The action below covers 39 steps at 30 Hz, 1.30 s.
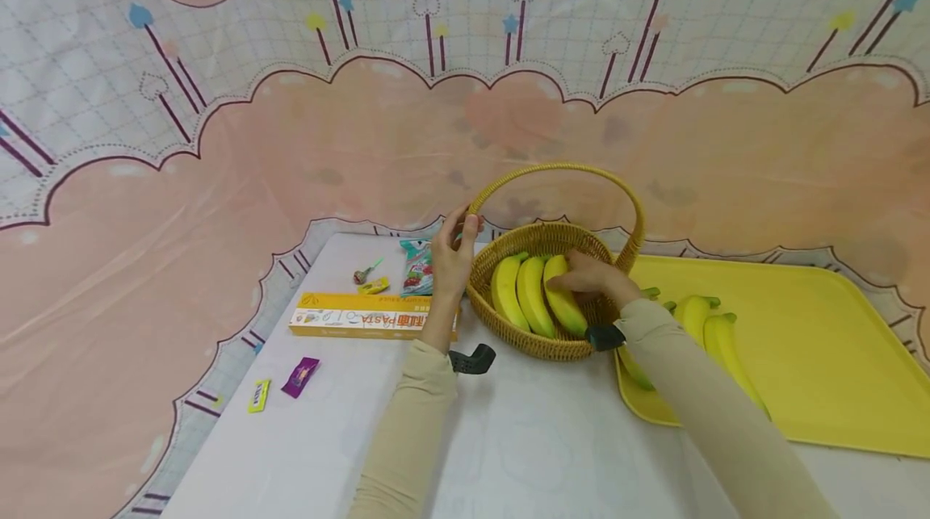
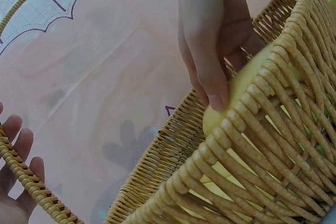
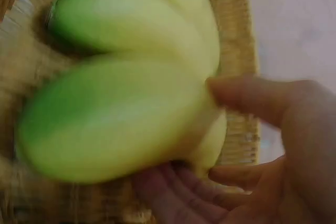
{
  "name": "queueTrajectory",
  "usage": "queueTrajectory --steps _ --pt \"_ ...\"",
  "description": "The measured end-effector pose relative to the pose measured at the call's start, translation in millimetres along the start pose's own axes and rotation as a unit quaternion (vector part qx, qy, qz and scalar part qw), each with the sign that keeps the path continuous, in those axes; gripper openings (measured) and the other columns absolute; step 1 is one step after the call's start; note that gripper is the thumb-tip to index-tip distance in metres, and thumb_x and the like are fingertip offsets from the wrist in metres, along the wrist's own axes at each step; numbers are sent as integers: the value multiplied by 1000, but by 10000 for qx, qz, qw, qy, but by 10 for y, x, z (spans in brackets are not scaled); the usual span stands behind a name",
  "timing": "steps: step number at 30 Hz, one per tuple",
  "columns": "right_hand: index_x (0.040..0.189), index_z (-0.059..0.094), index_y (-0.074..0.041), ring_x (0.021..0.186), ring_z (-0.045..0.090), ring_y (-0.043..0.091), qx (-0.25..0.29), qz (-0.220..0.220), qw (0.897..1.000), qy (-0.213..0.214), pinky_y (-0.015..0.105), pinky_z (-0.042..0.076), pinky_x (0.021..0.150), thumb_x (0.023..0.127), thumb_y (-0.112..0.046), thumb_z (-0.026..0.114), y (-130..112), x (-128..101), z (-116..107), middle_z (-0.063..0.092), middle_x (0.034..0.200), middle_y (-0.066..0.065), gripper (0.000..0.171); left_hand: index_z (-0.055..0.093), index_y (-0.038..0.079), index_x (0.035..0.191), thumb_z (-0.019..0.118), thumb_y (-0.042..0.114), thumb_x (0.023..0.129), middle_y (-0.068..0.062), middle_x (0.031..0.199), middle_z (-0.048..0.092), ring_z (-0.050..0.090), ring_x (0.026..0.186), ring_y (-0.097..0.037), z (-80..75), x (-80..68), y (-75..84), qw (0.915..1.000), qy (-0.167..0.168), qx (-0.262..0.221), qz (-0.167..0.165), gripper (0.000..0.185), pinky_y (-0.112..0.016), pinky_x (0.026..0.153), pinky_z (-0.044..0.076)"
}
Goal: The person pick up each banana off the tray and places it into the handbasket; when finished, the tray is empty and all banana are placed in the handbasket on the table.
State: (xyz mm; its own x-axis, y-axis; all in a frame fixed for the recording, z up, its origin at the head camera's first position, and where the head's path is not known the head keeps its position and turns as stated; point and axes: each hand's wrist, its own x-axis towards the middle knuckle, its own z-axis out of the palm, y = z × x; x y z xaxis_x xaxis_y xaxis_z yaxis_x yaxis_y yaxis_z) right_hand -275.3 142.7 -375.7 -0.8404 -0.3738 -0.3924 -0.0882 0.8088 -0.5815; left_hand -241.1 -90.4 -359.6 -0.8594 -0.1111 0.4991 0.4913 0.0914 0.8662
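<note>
A woven wicker basket [image 1: 552, 349] with a tall hoop handle [image 1: 559, 169] stands on the white table. A bunch of yellow-green bananas [image 1: 530, 297] lies inside it. My right hand [image 1: 592, 277] reaches into the basket and grips the bunch; in the right wrist view its fingers [image 3: 226, 182] and thumb curl round the bananas [image 3: 121, 119]. My left hand [image 1: 452, 261] rests against the handle's left base with fairly straight fingers. In the left wrist view the handle [image 2: 31, 187] crosses the left hand [image 2: 16, 182], and the right hand [image 2: 210, 40] presses a banana [image 2: 236, 87] behind the basket wall [image 2: 273, 145].
A yellow tray [image 1: 814, 341] lies right of the basket with more bananas [image 1: 708, 325] on it. Left of the basket are a pasta box [image 1: 356, 315], a snack packet [image 1: 416, 267], a lollipop [image 1: 366, 270] and small sweets [image 1: 300, 376]. The table's left edge drops off.
</note>
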Motion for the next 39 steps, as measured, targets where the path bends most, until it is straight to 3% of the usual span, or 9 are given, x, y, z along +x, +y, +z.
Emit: queueTrajectory --steps 6,11,15,18,22,27,32,37,39 --pt "146 8 11 134 34 42 -79 181 9998 -6 50 37 107 94 -34 51 -17 38 37 24 149 32 82 53 -4 129 48 14 99 -29 107 62 61 98 -41 28 -6 1 10000 -13 -31 12 35 -42 88 54" --pt "147 5 9 118 54 38 80 167 9998 -37 46 47 97 96 -32 49 21 3 31 24 149 33 79 54 -3 129 48 14 99 -27 107 63 62 98 -39 39 -9 -2 10000 -10 -27 3 35 -37 88 54" --pt "147 15 8 102 63 35 115 -248 9994 221 45 50 89 97 -29 48 98 -108 13 43 137 33 70 54 -3 129 48 14 99 -26 108 63 62 98 -34 35 -8 -16 10000 30 -48 -21 35 -31 87 54" --pt "145 26 7 99 64 35 319 -557 9966 510 43 52 85 98 -29 47 165 -254 4 51 128 31 63 54 -3 129 48 14 99 -27 109 63 62 98 -34 31 -7 -21 9999 27 -101 -31 35 -41 90 53" --pt "140 39 1 104 61 35 675 -806 9895 988 39 54 82 99 -31 47 285 -522 -9 51 128 26 53 54 -3 129 48 13 99 -28 108 62 61 98 -37 32 -6 -18 9999 -3 -147 -22 35 -53 91 49" --pt "136 46 -2 107 59 34 921 -1037 9787 1512 40 54 80 100 -33 45 487 -914 -24 54 127 23 48 53 -4 129 48 13 99 -30 108 62 59 100 -43 38 -5 -5 9998 -73 -192 -29 35 -52 91 50" --pt "136 46 -2 109 56 38 767 -871 9738 1954 45 54 81 101 -34 43 740 -1252 -16 54 127 23 48 52 -4 130 47 12 99 -31 110 61 57 103 -49 23 -18 8 9998 -72 -178 -103 35 -38 91 53" --pt "134 46 1 113 50 47 491 -519 9690 2363 57 49 86 101 -33 42 1057 -1478 37 52 128 26 47 52 -6 130 47 11 99 -32 109 61 58 100 -49 3 -10 -6 9997 -81 -215 -38 35 -48 92 50" --pt "134 45 2 112 50 47 435 -406 9662 2507 51 51 87 101 -31 43 1178 -1537 72 51 128 28 47 51 -6 130 47 10 99 -33 108 61 58 99 -49 -5 -4 -12 9997 -68 -239 -9 35 -52 92 49"
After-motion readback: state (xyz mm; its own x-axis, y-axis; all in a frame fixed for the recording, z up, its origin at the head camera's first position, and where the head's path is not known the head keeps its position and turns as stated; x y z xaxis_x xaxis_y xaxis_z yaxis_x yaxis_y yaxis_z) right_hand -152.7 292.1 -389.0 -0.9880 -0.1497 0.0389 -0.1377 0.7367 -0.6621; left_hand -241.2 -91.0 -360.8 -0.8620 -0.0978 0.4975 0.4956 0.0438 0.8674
